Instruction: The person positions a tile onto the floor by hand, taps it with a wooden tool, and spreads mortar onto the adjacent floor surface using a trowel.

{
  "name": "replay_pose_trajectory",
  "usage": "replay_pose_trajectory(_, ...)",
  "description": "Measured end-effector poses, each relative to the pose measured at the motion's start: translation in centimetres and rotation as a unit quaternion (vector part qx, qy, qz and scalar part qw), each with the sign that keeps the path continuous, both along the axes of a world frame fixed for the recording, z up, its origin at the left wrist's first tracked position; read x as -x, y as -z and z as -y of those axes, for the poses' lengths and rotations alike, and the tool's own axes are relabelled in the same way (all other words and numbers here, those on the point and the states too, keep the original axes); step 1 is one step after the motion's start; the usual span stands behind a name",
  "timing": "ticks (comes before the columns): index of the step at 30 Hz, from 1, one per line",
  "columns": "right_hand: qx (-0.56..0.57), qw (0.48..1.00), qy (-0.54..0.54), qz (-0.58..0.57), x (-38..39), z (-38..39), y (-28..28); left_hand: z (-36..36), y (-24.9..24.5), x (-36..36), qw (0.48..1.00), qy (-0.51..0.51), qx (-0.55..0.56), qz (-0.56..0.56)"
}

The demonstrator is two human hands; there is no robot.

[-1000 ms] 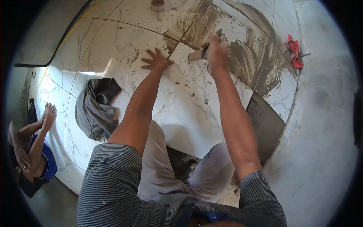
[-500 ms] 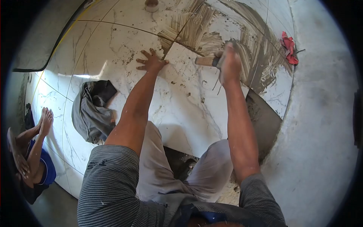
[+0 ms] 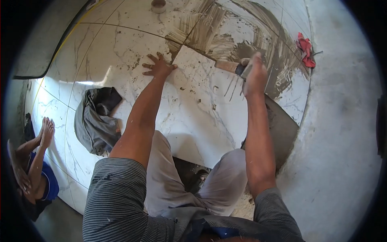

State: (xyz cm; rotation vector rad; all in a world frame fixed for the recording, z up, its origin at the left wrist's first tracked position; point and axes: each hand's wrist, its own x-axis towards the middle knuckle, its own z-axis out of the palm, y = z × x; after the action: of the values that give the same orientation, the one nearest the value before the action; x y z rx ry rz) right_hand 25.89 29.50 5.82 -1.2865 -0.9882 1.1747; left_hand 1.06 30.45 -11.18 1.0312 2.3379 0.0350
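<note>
My left hand [image 3: 160, 68] lies palm down with fingers spread on a white marble-look tile [image 3: 201, 105], close to its upper left corner. In my right hand [image 3: 256, 76] is what looks like a trowel [image 3: 227, 66], its short wooden handle pointing left over the tile's upper right part. The part inside my grip is mostly hidden. Dark streaks and crumbs of mortar dot the tile surface. Beyond its top edge, wet grey mortar [image 3: 278, 50] is smeared over the neighbouring tiles.
A grey cloth [image 3: 96, 123] lies left of my left arm. Another person's feet [image 3: 47, 131] are at far left. A red cloth [image 3: 306, 50] sits by the concrete strip [image 3: 342, 121] on the right. A small round container [image 3: 158, 5] stands at the top.
My right hand with the trowel has moved a little to the right and down. My left hand stays pressed on the tile; the view has shifted slightly.
</note>
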Motion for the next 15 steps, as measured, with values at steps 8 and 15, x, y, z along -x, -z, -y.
replay_pose_trajectory(8, 0.045, 0.998, -0.005, 0.048, 2.2, -2.3, 2.0, -0.4, 0.0, 0.4, 1.000, -0.002, -0.006, 0.004)
replay_pose_trajectory(15, 0.029, 0.999, 0.002, 0.036, 0.1, -1.6, 1.0, -0.5, -0.3, 0.2, 1.000, 0.001, 0.003, 0.011)
